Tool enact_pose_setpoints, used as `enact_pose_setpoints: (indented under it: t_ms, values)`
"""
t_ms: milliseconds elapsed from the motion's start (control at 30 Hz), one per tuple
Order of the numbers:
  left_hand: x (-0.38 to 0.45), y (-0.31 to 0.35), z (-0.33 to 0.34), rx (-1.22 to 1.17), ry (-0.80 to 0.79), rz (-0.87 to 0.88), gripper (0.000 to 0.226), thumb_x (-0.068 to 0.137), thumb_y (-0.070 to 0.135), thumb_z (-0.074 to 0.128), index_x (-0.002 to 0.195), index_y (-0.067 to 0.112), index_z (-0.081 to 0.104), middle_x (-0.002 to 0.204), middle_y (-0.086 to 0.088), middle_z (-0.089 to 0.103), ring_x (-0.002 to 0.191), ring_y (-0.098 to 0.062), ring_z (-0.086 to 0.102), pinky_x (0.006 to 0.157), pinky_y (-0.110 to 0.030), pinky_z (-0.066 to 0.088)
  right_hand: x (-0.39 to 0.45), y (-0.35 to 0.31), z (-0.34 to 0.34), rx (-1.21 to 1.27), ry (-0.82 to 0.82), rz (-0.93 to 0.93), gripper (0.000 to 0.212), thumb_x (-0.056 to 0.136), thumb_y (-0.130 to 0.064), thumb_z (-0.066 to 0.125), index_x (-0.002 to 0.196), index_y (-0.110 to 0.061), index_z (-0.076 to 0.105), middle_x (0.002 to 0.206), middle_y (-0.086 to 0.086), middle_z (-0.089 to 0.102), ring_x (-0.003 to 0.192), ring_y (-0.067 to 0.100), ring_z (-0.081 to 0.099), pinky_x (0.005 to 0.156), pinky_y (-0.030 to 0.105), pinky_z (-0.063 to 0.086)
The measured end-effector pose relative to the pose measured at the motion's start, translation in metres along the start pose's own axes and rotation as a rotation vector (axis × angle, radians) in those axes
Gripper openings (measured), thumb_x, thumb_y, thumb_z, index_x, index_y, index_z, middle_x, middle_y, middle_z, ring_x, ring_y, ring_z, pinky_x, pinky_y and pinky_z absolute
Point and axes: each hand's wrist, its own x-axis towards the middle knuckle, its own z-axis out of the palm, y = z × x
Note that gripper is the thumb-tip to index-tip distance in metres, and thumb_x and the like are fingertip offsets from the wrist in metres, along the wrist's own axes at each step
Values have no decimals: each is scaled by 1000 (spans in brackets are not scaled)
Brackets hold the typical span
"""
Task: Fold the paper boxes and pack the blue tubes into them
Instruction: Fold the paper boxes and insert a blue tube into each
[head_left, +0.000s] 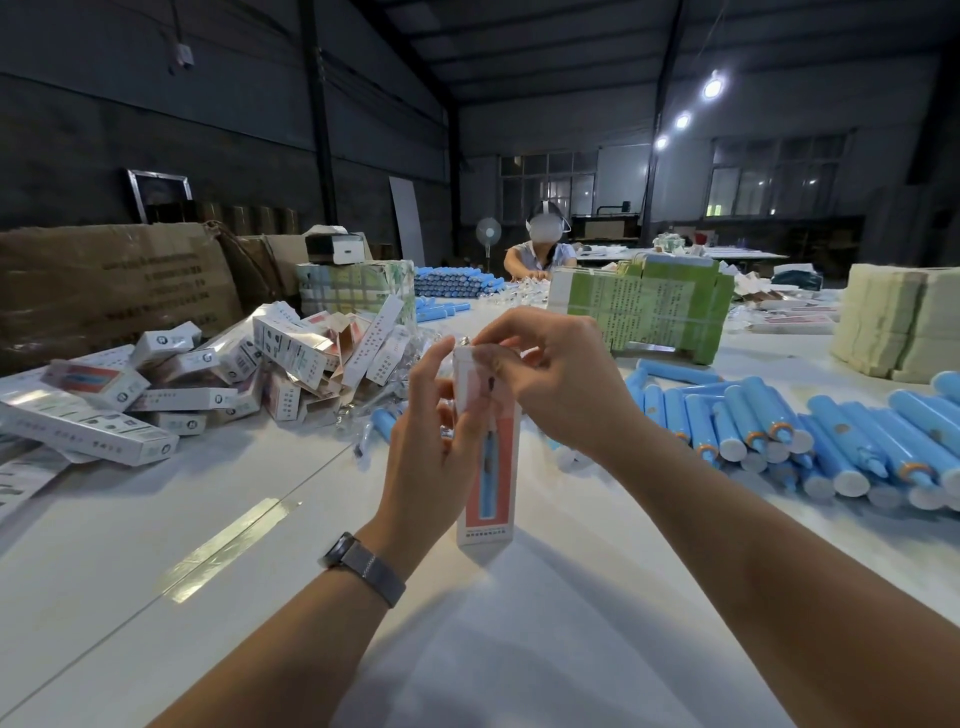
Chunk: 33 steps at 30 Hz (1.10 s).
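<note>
A tall paper box (488, 499), white with a red panel and a blue tube printed on it, stands upright in front of me above the white table (311, 597). My left hand (434, 441) grips its upper part from the left. At the box's top end my right hand (550, 384) pinches the top flap. Whether a tube is inside is hidden. Several loose blue tubes (810, 441) with white caps lie in a heap to the right. A pile of folded white boxes (208, 374) lies to the left.
Bundles of green printed sheets (644, 312) and a cream stack (904, 322) stand behind the tubes. Brown cartons (114, 280) line the left. More blue tubes (457, 283) are stacked farther back, where another person (540, 249) sits working.
</note>
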Motion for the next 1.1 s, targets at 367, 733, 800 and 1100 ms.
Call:
enact_pose_setpoints:
  t_ms: [367, 733, 800, 1100]
  values:
    - [0, 5, 0, 15, -5, 23, 30, 101, 33, 42, 129, 36, 34, 99, -2, 66, 83, -14, 72, 66, -39, 63, 10, -1, -16, -15, -155, 6, 16, 86, -13, 71, 84, -28, 76, 71, -20, 70, 74, 2, 69, 70, 20, 55]
    - [2, 5, -5, -15, -4, 54, 19, 101, 27, 44, 117, 32, 38, 91, 9, 65, 74, -15, 71, 58, -42, 61, 3, 13, -9, 208, -102, 32, 7, 88, -12, 71, 93, -17, 71, 90, -5, 74, 83, 12, 71, 74, 27, 59]
    - [2, 5, -5, -7, 0, 60, 19, 101, 27, 44, 118, 32, 37, 91, 11, 65, 73, -12, 71, 57, -37, 61, 0, 17, -10, 254, -86, 28, 10, 87, -11, 72, 92, -19, 69, 96, -1, 74, 84, 15, 71, 72, 27, 58]
    - [1, 3, -3, 2, 18, 56, 22, 101, 26, 46, 119, 33, 36, 91, 11, 64, 74, -14, 72, 59, -36, 62, -3, 25, -12, 168, -52, -68, 11, 81, -17, 78, 91, -14, 73, 101, 0, 71, 87, 15, 69, 69, 26, 56]
